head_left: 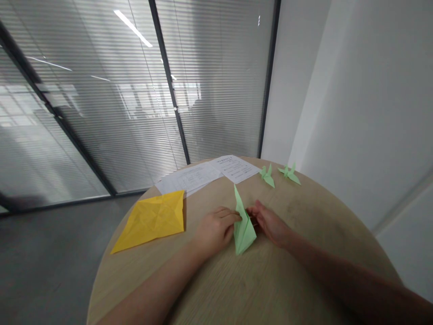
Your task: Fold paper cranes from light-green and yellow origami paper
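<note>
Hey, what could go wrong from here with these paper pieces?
The green folded paper between the left hand and right hand might crease or tear if pulled unevenly. The yellow paper beside the left hand could get nudged. The rightmost paper crane sits near the edge of the table, so a bump might knock it off.

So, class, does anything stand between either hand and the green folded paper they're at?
Nothing visible does. The left hand touches the green folded paper; the right hand is right at its other side, partly hidden behind it. The yellow paper lies off to the left.
</note>
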